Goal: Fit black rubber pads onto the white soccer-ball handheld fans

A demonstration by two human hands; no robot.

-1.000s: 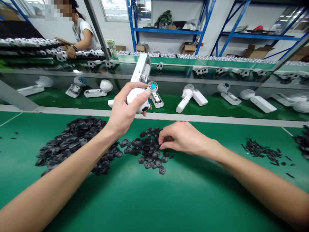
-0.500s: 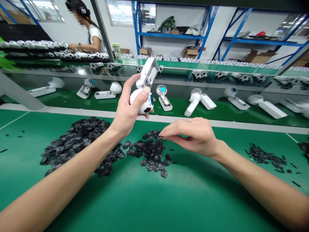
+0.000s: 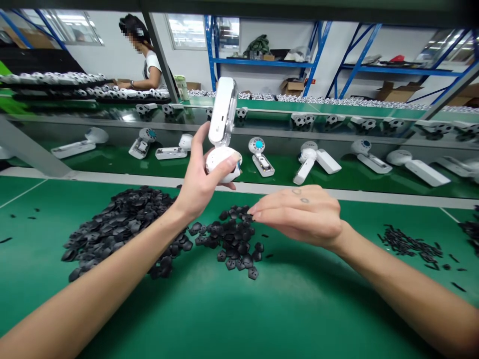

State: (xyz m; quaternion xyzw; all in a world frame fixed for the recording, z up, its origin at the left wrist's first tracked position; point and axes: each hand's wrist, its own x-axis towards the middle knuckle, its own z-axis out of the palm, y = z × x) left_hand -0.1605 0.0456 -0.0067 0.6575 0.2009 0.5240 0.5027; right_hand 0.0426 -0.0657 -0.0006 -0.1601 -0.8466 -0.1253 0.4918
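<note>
Raised over the bench, my left hand (image 3: 200, 182) is closed around a white hinged device (image 3: 223, 112) with a ball-shaped head. My thumb presses on the round head, and the handle part points up, its smooth outer face towards me. My right hand (image 3: 301, 214) is low over the bench with its fingertips pinched together. They are at the upper right edge of a small pile of black pentagonal pieces (image 3: 237, 239), on a piece there that is partly hidden. A larger heap of the same black pieces (image 3: 119, 224) lies to the left, partly behind my left forearm.
Several similar white devices (image 3: 262, 159) lie along the green belt (image 3: 224, 187) behind the bench. Thin black strips (image 3: 407, 242) are heaped at the right. A metal post (image 3: 33, 144) stands at the left. Across the line, a person (image 3: 149, 65) works beside trays of ball-patterned parts (image 3: 48, 78).
My left hand has turned the white device, so its smooth outer face shows instead of the hollow inner side. My right hand has rolled slightly, its fingertips staying at the small pile.
</note>
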